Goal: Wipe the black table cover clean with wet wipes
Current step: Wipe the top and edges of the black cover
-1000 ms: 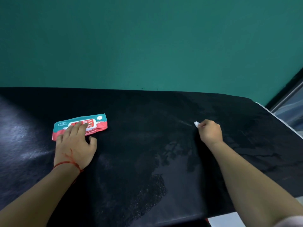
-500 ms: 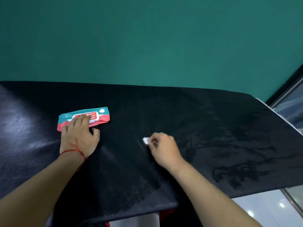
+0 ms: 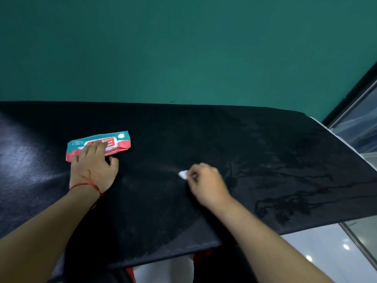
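black table cover (image 3: 265, 152) drapes the whole worktop (image 3: 321, 124), its long axis running left to right in front of a teal wall (image 3: 183, 48). at the far left the cloth carries a pale, dry sheen (image 3: 22, 160). next comes the pack of wet wipes (image 3: 120, 139), lying flat with its long side along the cover's length. the left hand (image 3: 93, 166) rests on the pack's near half with fingers straight and flat. its grip is released, pressing down rather than grasping, and a red thread (image 3: 85, 185) circles the wrist.

right of that is a dull, faintly dusty stretch between the two hands. then comes the wet wipe (image 3: 183, 174), bunched small and white, touching the cover. the right hand (image 3: 206, 184) has its grip clenched on it, fingertips pinching, so the wipe pokes out on the hand's left side. dark damp streaks (image 3: 285, 205) spread from there to the right end, which suggests that side is already done.

the unwiped cloth lies left of the wipe, toward the pack. the right hand is the nearer one to it, and the only one holding a wipe. a stroke that way would probably run along the cover's long axis and meet the pack and left hand, which would need lifting clear to reach the left end.
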Action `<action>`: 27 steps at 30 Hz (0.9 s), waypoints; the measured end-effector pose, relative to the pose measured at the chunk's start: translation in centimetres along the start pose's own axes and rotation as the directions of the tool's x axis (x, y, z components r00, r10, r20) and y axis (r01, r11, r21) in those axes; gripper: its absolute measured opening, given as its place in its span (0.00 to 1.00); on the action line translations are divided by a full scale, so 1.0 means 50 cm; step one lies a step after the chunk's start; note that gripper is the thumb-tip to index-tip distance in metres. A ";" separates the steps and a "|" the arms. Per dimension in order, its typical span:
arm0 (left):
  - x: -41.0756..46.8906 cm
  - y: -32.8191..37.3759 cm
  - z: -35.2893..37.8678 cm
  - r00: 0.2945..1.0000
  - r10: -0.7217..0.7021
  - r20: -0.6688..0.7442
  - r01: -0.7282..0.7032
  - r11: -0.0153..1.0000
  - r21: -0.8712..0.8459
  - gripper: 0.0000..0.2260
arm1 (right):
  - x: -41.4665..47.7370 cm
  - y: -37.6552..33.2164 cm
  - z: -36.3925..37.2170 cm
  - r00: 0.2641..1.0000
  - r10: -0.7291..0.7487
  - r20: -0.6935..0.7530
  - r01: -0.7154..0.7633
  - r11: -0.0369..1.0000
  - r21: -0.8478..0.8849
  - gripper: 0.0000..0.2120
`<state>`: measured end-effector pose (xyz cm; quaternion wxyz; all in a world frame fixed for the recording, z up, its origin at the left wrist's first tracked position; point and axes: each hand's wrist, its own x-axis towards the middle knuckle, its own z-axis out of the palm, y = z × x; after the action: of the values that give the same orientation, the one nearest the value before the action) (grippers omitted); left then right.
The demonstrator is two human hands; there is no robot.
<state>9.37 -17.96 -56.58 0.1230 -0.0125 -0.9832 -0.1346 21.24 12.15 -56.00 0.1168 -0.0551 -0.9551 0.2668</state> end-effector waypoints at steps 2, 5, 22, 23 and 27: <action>0.002 -0.001 0.001 1.000 -0.003 0.003 0.003 1.000 0.000 0.25 | 0.036 0.073 -0.041 0.989 0.124 -0.078 -0.128 0.990 -0.051 0.06; 0.004 -0.003 0.003 1.000 -0.004 0.008 0.004 1.000 0.003 0.26 | 0.066 0.178 -0.112 0.930 0.318 -0.185 -0.330 0.943 -0.041 0.12; 0.006 -0.007 0.011 1.000 -0.003 0.013 0.002 1.000 0.013 0.26 | -0.031 0.052 -0.055 0.970 0.203 -0.133 -0.213 0.975 -0.066 0.03; 0.006 -0.008 0.012 1.000 -0.004 0.015 0.004 1.000 0.016 0.26 | -0.052 0.025 -0.038 0.980 0.169 -0.106 -0.175 0.983 -0.051 0.03; 0.003 -0.010 0.013 1.000 0.005 0.004 -0.005 1.000 0.008 0.26 | -0.139 -0.081 0.025 1.000 0.026 -0.001 -0.026 0.998 0.051 0.02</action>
<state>9.01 -18.26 -57.29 0.1215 -0.0149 -0.9839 -0.1303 27.49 6.94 -56.28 0.1155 -0.0648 -0.9471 0.2923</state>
